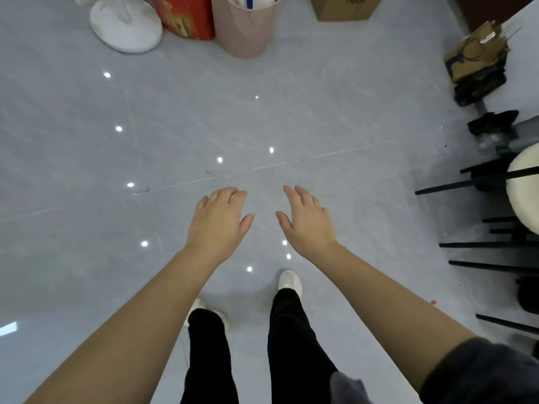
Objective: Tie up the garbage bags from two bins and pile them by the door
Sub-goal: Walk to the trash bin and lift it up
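A pink perforated bin [245, 27] stands on the grey floor at the top centre, with a white bag with blue stripes [256, 0] showing at its mouth. My left hand [217, 220] and my right hand [306, 218] are stretched out side by side above the floor, well short of the bin. Both hold nothing and their fingers are loosely spread. My two legs in black trousers and white shoes stand below them.
A white fan base [125, 27] and a red bag [186, 16] sit left of the bin. A cardboard box [344, 7] is to its right. At the right edge are stacked paper bags [475, 62], a white round stool [525, 188] and black chair legs [490, 246].
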Available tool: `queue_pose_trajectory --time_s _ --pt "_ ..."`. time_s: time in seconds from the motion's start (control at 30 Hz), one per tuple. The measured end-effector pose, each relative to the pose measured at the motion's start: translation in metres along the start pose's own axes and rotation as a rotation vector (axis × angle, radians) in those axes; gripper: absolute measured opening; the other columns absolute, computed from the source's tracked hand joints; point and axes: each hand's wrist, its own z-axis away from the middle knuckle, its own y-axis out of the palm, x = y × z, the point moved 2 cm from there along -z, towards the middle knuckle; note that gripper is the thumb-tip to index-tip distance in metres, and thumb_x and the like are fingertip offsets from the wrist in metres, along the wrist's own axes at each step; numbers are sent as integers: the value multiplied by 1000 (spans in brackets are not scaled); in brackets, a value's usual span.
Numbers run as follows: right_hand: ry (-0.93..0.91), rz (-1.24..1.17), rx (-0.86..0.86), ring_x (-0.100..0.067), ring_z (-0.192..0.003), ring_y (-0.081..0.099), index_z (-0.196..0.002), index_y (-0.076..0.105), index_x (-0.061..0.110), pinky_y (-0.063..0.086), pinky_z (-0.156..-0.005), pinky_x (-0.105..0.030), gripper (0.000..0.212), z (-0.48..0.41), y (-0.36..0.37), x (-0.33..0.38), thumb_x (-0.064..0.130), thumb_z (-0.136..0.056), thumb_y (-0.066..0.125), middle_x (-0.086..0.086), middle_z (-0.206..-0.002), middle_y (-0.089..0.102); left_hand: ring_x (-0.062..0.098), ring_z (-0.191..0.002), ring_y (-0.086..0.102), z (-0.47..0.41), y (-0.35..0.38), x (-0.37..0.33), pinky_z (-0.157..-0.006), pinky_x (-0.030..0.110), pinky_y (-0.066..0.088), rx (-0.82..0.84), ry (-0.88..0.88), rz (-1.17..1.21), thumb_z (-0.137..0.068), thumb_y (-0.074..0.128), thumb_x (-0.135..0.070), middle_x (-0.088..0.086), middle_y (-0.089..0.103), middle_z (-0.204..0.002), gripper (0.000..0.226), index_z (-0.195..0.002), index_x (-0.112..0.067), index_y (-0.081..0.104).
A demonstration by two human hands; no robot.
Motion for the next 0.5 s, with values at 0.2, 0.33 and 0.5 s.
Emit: queue_pose_trajectory --time_s 0.2,0.33,0.5 --pt "-24 -8 20 -25 -139 28 -147 22 22 31 -106 -42 55 -26 24 75 40 -98 38 -5 -155 24 31 -119 50 0 -21 83 -97 43 39 6 -89 28 -92 53 -31 11 54 -131 44 -130 -7 51" --pt "-56 -19 52 -24 -139 28 -147 22 22 30 -107 -42 54 -53 36 116 39 -98 38 -4 -155 25 33 -113 53 -8 -34 128 -92 43 41 -1 -137 48 -92 54 -30 12 56 -126 43 -127 -6 52" --pt "-107 9 84 -25 -139 29 -147 24 21 32 -106 -41 54 -99 47 164 39 -98 38 -4 -154 26 30 -114 52 -27 -46 184 -92 41 41 -5 -191 66 -93 52 -31 10 55 -127 43 -129 -8 50"
